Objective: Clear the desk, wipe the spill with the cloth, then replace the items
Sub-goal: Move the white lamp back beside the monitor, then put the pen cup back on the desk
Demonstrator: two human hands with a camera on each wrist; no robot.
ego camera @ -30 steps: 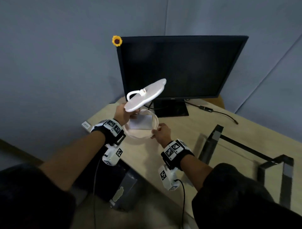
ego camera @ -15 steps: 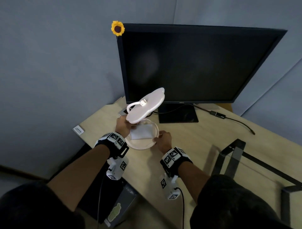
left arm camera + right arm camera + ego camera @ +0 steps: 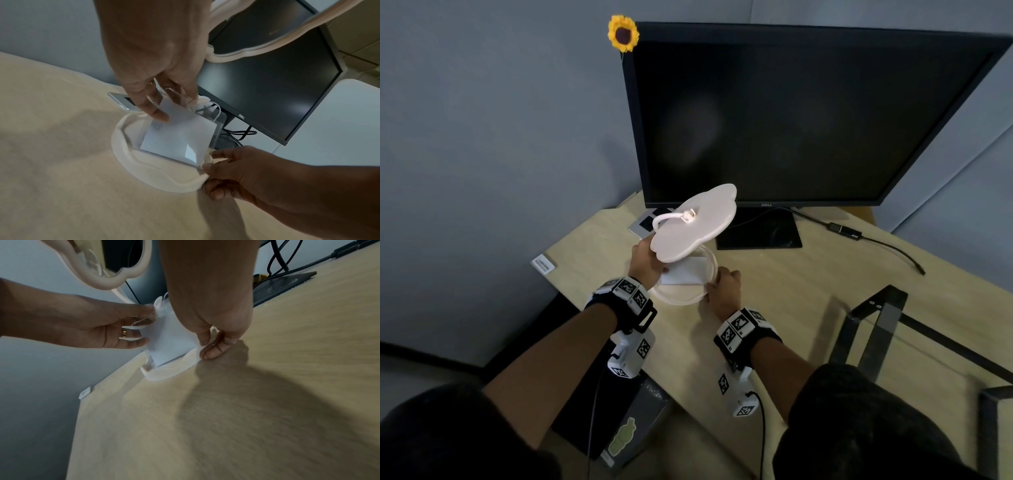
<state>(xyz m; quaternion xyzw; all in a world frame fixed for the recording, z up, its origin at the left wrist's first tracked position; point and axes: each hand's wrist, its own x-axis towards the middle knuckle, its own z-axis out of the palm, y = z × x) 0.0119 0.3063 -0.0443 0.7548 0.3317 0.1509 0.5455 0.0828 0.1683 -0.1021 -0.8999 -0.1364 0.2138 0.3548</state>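
Observation:
A white cloud-shaped mirror (image 3: 695, 222) on a curved stem rises from a round white base (image 3: 678, 299) that sits on the desk's left corner. A clear holder with a white card (image 3: 685, 274) lies in the base. My left hand (image 3: 645, 262) pinches the base's left side at the card, with its fingertips (image 3: 158, 113) on the card's edge. My right hand (image 3: 722, 286) pinches the base's right rim (image 3: 191, 358) between thumb and fingers. No cloth or spill shows.
A black monitor (image 3: 791, 113) with a sunflower (image 3: 623, 33) on its corner stands right behind the mirror. A small flat device (image 3: 643, 224) lies left of its foot. A cable with adapter (image 3: 846, 233) runs right. A metal frame (image 3: 876, 325) stands on the desk (image 3: 774, 308) at right.
Both hands have moved the mirror stand a little further onto the desk, toward the monitor, keeping their hold. My head has come closer.

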